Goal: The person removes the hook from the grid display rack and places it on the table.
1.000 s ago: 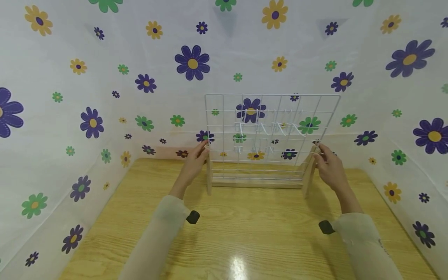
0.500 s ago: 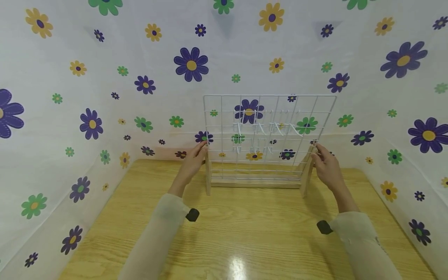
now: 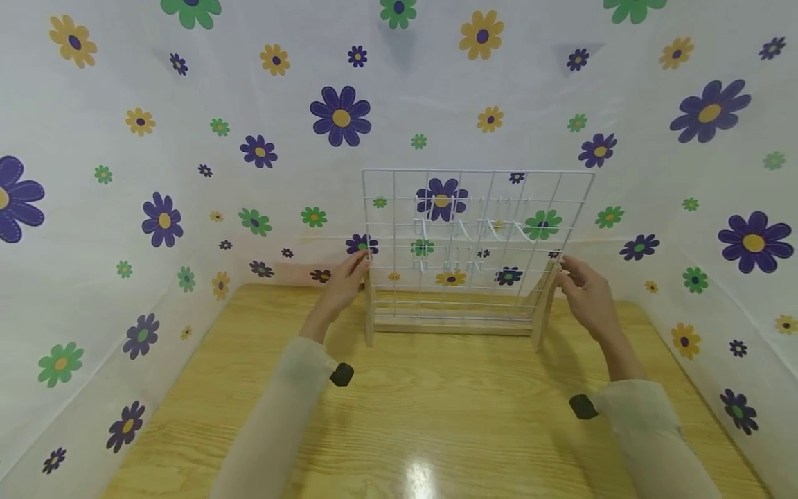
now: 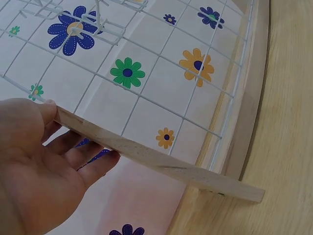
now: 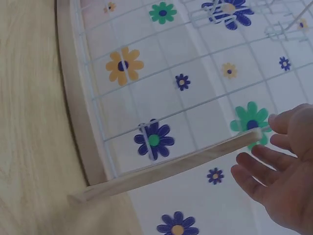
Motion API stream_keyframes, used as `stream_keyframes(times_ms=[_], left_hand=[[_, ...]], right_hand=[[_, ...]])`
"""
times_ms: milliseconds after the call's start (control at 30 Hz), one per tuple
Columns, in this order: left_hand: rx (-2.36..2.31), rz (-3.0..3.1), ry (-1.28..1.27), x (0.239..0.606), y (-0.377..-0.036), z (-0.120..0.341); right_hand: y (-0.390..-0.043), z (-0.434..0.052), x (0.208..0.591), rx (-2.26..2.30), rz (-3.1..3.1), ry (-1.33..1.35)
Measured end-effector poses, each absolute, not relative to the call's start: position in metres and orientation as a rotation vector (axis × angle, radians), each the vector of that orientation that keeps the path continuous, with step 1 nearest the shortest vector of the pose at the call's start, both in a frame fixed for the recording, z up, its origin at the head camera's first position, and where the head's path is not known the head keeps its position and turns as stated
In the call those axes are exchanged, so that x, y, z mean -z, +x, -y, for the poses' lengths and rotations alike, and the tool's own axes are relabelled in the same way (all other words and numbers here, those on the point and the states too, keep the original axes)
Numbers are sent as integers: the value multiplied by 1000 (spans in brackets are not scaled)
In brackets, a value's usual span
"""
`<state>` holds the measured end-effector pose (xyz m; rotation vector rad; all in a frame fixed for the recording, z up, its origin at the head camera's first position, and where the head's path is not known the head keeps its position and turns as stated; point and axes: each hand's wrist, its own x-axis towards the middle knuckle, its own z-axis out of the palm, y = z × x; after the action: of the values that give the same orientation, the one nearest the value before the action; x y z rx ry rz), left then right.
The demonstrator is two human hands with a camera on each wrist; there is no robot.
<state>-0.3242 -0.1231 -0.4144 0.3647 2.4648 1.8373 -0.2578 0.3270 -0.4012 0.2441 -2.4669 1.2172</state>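
Observation:
A white wire grid panel (image 3: 478, 170) stands upright on the table in a wooden stand (image 3: 455, 326). Two rows of white wire hooks (image 3: 491, 229) hang on the grid. At the panel's left side, my left hand (image 3: 339, 285) pinches the upper end of the left wooden post (image 4: 166, 164), thumb at its tip and fingers behind it. My right hand (image 3: 589, 294) is beside the top of the right post (image 5: 171, 169). In the right wrist view, its thumb and loosely bent fingers (image 5: 248, 182) lie just off the post's end, around nothing.
The wood-grain table (image 3: 405, 409) reaches forward of the stand. White flower-patterned sheeting (image 3: 399, 83) closes in the back and both sides, close behind the rack. A small black device (image 3: 341, 375) sits at the left cuff and another black device (image 3: 583, 407) at the right.
The right hand has eased slightly outward from the right post. The left hand stays at its post. The head view has shifted a little, so the rack appears slightly further left.

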Motion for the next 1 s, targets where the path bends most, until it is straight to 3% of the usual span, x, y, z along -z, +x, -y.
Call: stream_keyframes(times_ms=[333,1000], left_hand=[[-1646,-2533,468,404,-326,131],[-1683,-2488,483,406,-327,131]], right_hand=[[-241,-312,363,-1153,2373,252],[-204,-256,308,-1032,2256,325]])
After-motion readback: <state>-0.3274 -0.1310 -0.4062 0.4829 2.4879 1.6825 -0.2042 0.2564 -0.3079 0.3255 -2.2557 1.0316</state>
